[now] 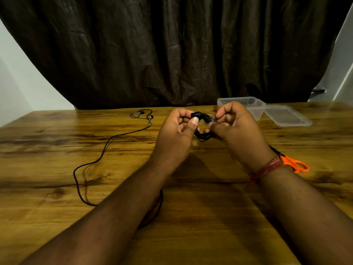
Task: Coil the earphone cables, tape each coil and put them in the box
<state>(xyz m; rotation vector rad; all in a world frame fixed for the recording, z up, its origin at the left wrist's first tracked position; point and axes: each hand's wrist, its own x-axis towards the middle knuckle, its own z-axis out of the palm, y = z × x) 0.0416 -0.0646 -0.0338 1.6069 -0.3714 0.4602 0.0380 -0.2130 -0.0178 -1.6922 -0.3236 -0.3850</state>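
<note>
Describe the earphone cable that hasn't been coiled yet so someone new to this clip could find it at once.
Start at the wooden table and look to its left half, left of the person's left hand. The uncoiled earphone cable lies there, its earbuds at the far edge near the dark curtain. Unlike the coiled earphone held between the hands, it trails loose in long curves.

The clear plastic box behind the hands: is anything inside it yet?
The clear plastic box stands open, its lid lying beside it. Something reddish shows faintly through the wall, too blurred to identify. The right hand covers its near left corner, so that part is unseen.
</note>
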